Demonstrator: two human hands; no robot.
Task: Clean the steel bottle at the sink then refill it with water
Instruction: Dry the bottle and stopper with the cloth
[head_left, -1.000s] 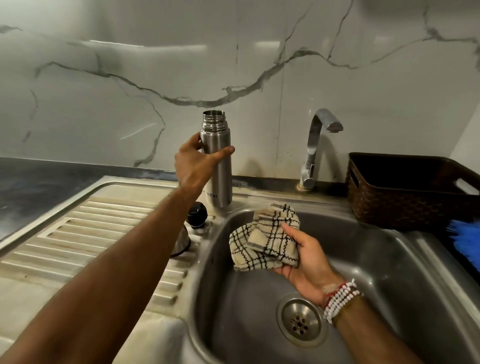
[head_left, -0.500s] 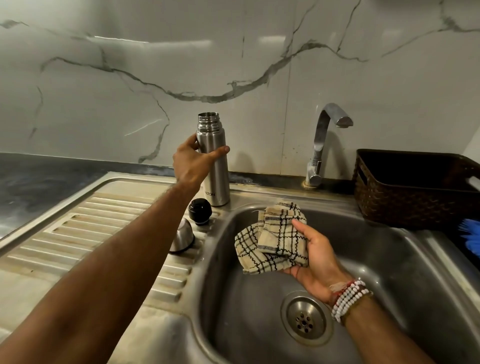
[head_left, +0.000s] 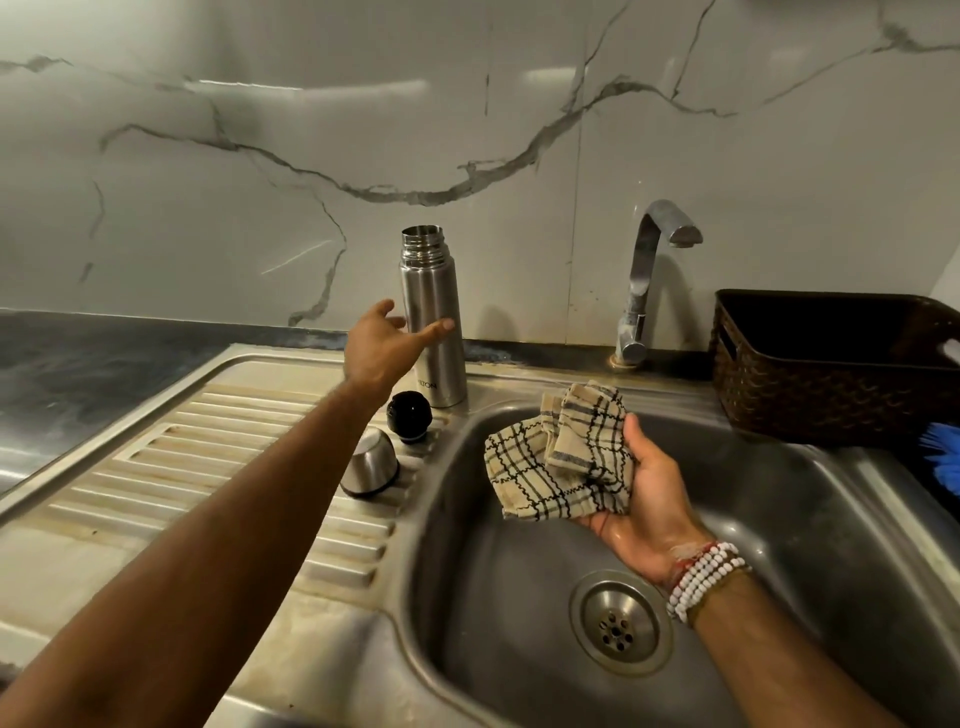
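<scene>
The steel bottle (head_left: 429, 283) stands upright and uncapped at the far edge of the drainboard (head_left: 234, 467), left of the sink (head_left: 789, 519). The left hand (head_left: 382, 345) is beside it, fingers spread apart, thumb across its front. Over the basin, the right hand (head_left: 649, 499) grips a checked cloth (head_left: 561, 457).
</scene>
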